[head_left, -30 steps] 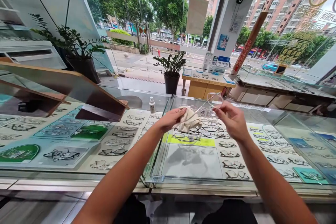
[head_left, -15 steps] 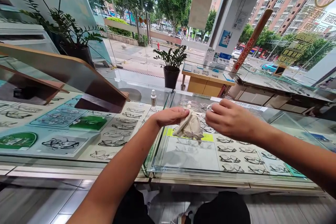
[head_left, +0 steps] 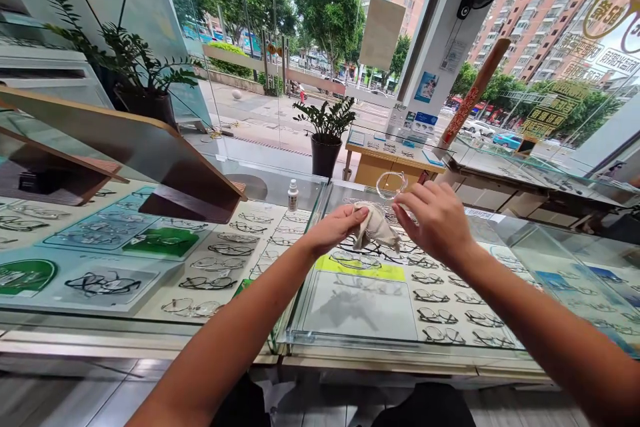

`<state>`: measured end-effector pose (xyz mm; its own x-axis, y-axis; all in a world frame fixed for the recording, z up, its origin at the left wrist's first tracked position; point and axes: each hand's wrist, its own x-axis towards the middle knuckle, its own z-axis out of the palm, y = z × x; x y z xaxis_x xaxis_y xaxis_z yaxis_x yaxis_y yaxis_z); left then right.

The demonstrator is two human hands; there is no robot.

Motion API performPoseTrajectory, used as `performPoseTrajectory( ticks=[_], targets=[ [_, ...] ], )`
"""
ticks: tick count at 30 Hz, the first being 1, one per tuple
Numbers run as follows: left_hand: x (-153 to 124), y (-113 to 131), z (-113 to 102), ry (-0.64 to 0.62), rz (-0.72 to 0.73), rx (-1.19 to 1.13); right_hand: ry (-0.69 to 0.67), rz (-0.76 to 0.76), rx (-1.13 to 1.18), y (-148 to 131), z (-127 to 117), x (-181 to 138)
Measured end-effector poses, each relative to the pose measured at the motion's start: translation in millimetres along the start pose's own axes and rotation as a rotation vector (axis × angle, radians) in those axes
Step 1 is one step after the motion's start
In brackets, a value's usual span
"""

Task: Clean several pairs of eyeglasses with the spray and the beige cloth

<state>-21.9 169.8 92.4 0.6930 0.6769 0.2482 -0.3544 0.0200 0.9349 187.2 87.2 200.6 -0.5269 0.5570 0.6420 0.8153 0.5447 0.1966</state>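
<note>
Over the glass display case, my left hand (head_left: 334, 227) is closed on a crumpled beige cloth (head_left: 376, 225), the thumb pressing on top. Just above and right of the cloth shows a round, clear rim of a pair of eyeglasses (head_left: 378, 187). My right hand (head_left: 436, 219) has its fingertips against this rim in a pinch, with the fingers bent. The other part of the eyeglasses is hidden by the cloth and my left hand.
A small white bottle (head_left: 293, 195) stands on the counter left of my hands. Beneath the glass top (head_left: 357, 320) lie rows of eyeglasses. Tilted wood-edged mirrors (head_left: 165, 153) stand at left. A potted plant (head_left: 326, 153) stands beyond the counter.
My right hand has turned and its fingers have loosened, so the clear rim shows more fully above. The cloth has shifted slightly right and up with my left hand. The view has tilted up slightly.
</note>
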Motion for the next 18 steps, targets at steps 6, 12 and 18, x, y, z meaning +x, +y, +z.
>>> performPoseTrajectory(
  ticks=[6,12,18],
  targets=[
    [3.2,-6.1,0.2,0.109,0.047,0.166,0.170,0.718,1.077,-2.6,66.0,-16.9],
    [5.8,-15.2,6.6,0.268,0.054,0.253,0.272,0.886,1.411,-11.7,106.5,-26.5],
    [8.5,-27.6,15.2,0.275,0.000,0.143,0.259,0.839,1.444,-12.8,117.2,-41.9]
  ],
)
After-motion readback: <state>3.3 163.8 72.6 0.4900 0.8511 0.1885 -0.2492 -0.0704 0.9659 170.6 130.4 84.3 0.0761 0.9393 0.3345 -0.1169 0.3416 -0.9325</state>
